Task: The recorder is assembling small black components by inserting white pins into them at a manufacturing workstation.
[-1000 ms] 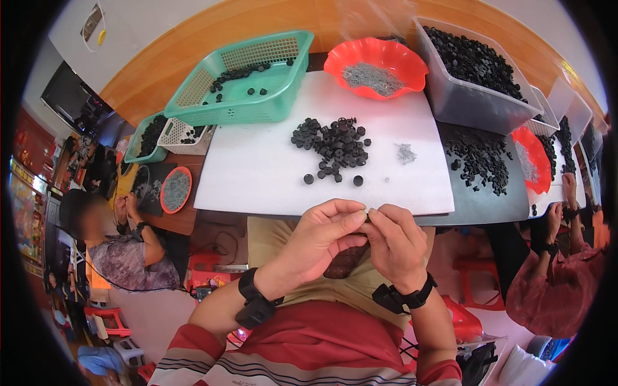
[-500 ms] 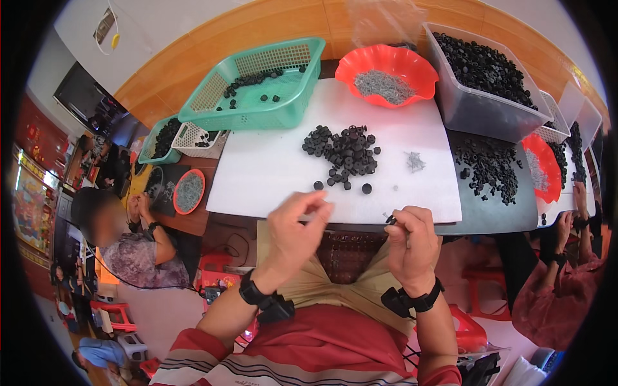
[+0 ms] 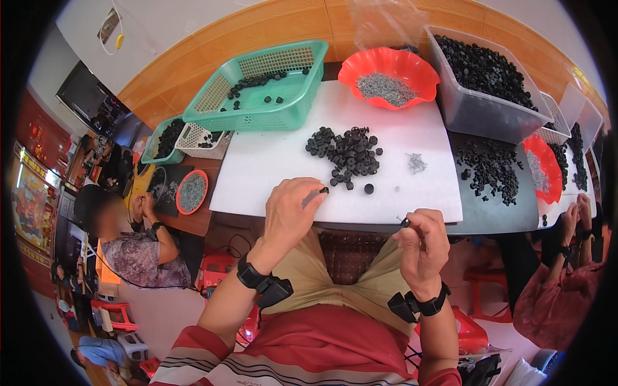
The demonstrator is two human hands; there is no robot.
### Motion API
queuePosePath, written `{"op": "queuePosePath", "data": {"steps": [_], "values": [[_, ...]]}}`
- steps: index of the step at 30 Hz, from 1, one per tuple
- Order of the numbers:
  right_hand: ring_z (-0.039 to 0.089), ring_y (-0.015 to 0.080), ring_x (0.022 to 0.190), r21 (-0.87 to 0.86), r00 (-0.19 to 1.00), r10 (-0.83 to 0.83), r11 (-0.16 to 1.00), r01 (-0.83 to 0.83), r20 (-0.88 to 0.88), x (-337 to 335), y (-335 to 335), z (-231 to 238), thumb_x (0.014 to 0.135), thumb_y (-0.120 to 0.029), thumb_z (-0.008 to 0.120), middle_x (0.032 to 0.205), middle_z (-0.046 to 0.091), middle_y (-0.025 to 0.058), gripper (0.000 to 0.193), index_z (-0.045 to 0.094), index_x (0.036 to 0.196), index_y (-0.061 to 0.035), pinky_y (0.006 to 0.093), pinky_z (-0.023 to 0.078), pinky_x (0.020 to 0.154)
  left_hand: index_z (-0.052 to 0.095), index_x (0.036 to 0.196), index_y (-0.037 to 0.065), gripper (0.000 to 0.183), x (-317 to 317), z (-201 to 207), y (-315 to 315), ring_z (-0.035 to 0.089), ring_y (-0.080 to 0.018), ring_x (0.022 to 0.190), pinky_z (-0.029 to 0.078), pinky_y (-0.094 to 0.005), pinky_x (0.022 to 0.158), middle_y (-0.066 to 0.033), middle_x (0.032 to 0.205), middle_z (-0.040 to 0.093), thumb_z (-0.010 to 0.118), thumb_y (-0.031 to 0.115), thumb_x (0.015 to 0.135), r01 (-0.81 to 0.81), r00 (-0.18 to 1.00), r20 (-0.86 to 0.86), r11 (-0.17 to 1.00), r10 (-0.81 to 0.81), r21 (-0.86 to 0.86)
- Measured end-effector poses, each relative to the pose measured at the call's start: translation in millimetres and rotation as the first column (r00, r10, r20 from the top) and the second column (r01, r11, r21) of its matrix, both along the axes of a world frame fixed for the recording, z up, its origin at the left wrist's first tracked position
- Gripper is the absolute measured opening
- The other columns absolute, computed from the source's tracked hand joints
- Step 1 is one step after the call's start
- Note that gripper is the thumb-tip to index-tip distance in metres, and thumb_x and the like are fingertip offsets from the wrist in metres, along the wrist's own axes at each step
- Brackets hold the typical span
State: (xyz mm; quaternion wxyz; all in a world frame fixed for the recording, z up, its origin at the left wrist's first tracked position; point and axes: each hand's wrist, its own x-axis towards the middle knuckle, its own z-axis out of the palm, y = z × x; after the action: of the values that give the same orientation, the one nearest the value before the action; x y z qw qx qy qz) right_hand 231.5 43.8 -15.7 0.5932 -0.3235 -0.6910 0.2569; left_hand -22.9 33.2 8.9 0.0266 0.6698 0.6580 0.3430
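My left hand (image 3: 290,209) is over the front edge of the white sheet (image 3: 257,170), thumb and fingertips closed on a small round black cap (image 3: 324,190). Farther right, my right hand (image 3: 425,244) pinches a small black part (image 3: 405,222), from which a thin silvery pin or screw sticks out to the left. Beyond my hands lies a pile of black caps (image 3: 347,153), with one loose cap (image 3: 369,188) at its near side. To the right of this pile is a little heap of silvery screws (image 3: 416,163).
A green basket (image 3: 257,119) with black parts stands at the back left. A red scalloped bowl (image 3: 421,71) of screws sits beside a clear bin (image 3: 489,119) of black parts. More black parts (image 3: 492,167) cover the table at right. Co-workers sit on both sides.
The loose cap at the pile's near left has left the sheet, and a cap is now in my left fingers. My right hand has shifted slightly right with its part.
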Motion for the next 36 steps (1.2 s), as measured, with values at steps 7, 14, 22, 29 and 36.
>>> {"op": "queuePosePath", "data": {"steps": [7,14,22,29,36], "values": [[0.060,0.0173,0.069,-0.002,1.000,0.020,1.000,-0.020,0.016,-1.0,-2.9,-0.6,0.095,-0.002,0.068,0.099,0.062,0.0147,0.016,0.062,0.109,0.0037,0.0275,0.050,0.060,0.073,0.097,0.002,0.017,-2.2,4.3,-1.0,0.070,-0.0290,0.093,0.057,-0.0381,0.078,-0.0116,0.100,0.076,0.079,0.006,0.082,0.186,0.982,-0.034,0.981,-0.184,0.058],[0.061,0.0157,0.068,-0.022,0.998,0.053,0.998,-0.053,-0.019,-2.2,-2.0,0.7,0.096,0.000,0.066,0.102,0.061,0.0150,0.015,0.061,0.109,0.0047,0.0259,0.052,0.059,0.073,0.098,0.002,0.017,-4.3,15.6,3.1,0.070,-0.0251,0.090,0.056,-0.0333,0.076,-0.0120,0.100,0.075,0.078,0.001,0.082,0.218,0.973,0.083,0.975,-0.213,-0.049],[0.062,0.0143,0.069,-0.071,0.997,0.065,0.995,-0.067,-0.035,-5.5,-2.5,6.2,0.097,0.001,0.064,0.103,0.060,0.0143,0.015,0.061,0.111,0.0052,0.0249,0.052,0.059,0.075,0.107,-0.001,0.020,2.9,16.1,3.9,0.069,-0.0136,0.088,0.057,-0.0271,0.077,-0.0076,0.103,0.072,0.072,-0.006,0.088,0.405,0.684,0.693,0.909,-0.229,-0.100],[0.062,0.0129,0.067,-0.111,0.994,0.089,0.989,-0.096,-0.062,-17.3,-1.2,13.7,0.098,0.001,0.063,0.103,0.059,0.0133,0.014,0.061,0.111,0.0052,0.0239,0.052,0.057,0.068,0.116,-0.005,0.025,-4.0,15.6,3.9,0.073,-0.0174,0.091,0.062,-0.0309,0.084,-0.0111,0.105,0.072,0.072,-0.002,0.091,0.503,0.340,0.940,0.847,-0.008,-0.175],[0.062,0.0125,0.066,-0.090,0.987,0.140,0.985,-0.147,-0.082,-35.2,-2.2,17.3,0.098,0.002,0.062,0.103,0.059,0.0133,0.013,0.061,0.111,0.0048,0.0235,0.052,0.056,0.067,0.117,-0.003,0.022,-5.6,13.6,-3.1,0.073,-0.0194,0.093,0.064,-0.0313,0.084,-0.0126,0.109,0.071,0.068,0.000,0.095,0.581,0.037,0.999,0.812,0.034,-0.049]]}}
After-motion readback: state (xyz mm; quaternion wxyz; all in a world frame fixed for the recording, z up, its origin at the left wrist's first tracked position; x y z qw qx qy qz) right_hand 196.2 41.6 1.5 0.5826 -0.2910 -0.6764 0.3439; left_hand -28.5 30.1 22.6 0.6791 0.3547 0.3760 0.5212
